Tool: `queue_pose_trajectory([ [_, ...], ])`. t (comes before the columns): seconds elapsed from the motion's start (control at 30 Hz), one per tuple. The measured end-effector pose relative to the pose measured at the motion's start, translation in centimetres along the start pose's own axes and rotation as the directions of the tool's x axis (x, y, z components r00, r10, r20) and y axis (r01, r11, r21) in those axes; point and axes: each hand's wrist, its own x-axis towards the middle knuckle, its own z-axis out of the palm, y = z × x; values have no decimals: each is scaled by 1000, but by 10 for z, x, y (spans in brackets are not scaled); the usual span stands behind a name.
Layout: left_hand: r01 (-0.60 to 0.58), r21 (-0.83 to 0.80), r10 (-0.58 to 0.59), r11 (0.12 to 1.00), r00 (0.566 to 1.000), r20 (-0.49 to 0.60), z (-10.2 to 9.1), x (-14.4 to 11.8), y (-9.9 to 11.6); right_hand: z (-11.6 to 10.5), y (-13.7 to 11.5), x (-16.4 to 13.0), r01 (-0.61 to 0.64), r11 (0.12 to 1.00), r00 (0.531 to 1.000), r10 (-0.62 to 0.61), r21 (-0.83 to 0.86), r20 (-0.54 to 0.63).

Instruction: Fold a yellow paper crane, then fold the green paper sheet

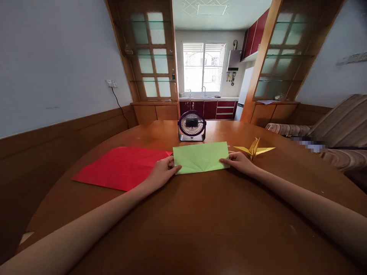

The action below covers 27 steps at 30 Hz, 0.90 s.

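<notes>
A left hand (164,170) and a right hand (241,162) hold a folded green paper (200,157) before the person at a wooden tabletop (183,221), their fingers (178,169) clamped on opposite ends, thumbs in front; the two-sided grip likely keeps it level and its creases flat. A red paper (111,168) lies on the left and a golden paper crane (254,148) rests just beyond the right hand, apparently set aside for elbow room. Behind stands a small fan (192,124), turned toward the hands, perhaps for a breeze.
</notes>
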Motion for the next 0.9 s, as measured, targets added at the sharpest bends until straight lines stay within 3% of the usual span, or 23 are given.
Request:
queue_pose_trajectory([
  [0.13, 9, 71, -6, 997, 999, -44, 3, 0, -4, 2, 4, 2, 66, 978, 993, -84, -199, -85],
  [0.37, -40, 254, 65, 966, 994, -92, 9, 1, -7, 8, 5, -1, 106, 883, 976, -181, -457, -122],
  [0.6, -117, 405, 154, 907, 986, -60, 10, -1, -4, 9, 5, -1, 89, 782, 971, -206, -617, -121],
  [0.77, -116, 442, 131, 890, 991, -3, 9, -4, 4, 11, 8, -1, 55, 743, 976, -182, -667, -123],
  [0.9, -170, 574, 179, 801, 983, 42, 10, -6, 5, 13, 9, -3, 64, 732, 948, -256, -679, -187],
])
